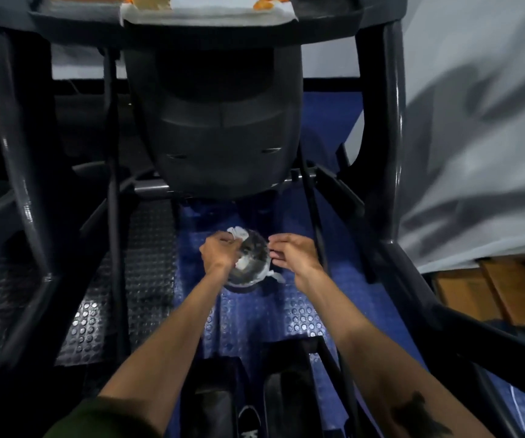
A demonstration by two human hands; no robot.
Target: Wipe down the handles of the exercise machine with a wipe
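At the centre of the frame both bare hands meet over a small round container [252, 263] held above the blue studded floor mat [289, 314]. The left hand [220, 251] has its grip clenched on a crumpled white wipe [238, 233], which pokes out above the fingers at the container's upper left rim. The right hand [292, 252] sits just beside the container's right edge, fingers curled; whether its grip holds anything I cannot tell. A white scrap [275, 275] hangs at the lower right rim. The exercise machine [223, 131] fills the upper frame, its dark handles [392, 105] rising at either side.
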